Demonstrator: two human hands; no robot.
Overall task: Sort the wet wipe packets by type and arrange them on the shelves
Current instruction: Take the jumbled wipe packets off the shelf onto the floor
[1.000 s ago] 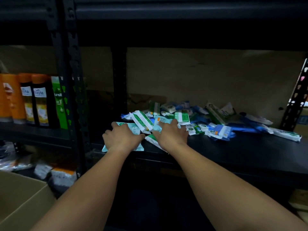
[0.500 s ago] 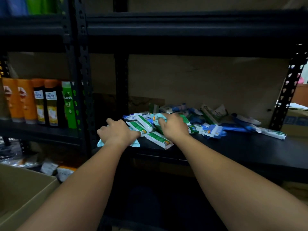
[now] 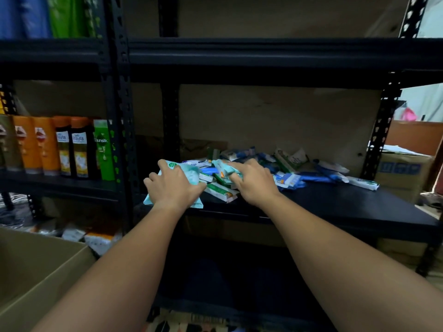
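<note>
Both bare forearms reaching forward and up to the black shelf (image 3: 335, 207), palms down, wrists near level.

Left hand (image 3: 173, 185) at the shelf's front left corner, fingers spread and bent over a pale teal packet (image 3: 191, 174); thumb out toward the right, against the packet's right edge. Grip closed around that packet, one lower corner poking out past the shelf's front edge.

Right hand (image 3: 251, 180) just right of it, hands close but apart. Index and thumb pinching a second teal packet (image 3: 221, 167), raised slightly above the heap; other fingers curled, probably under it, view too blurred to be sure.

Pile of wet wipe packets (image 3: 287, 171) strewn from the left hands' area along the back toward the shelf's right edge: green-and-white (image 3: 221, 191) ones nearest the front, blue ones (image 3: 318, 177) further right.

Shampoo bottles (image 3: 72, 149) standing upright on the neighbouring shelf to the left. Cardboard box (image 3: 36, 271) at lower left.
</note>
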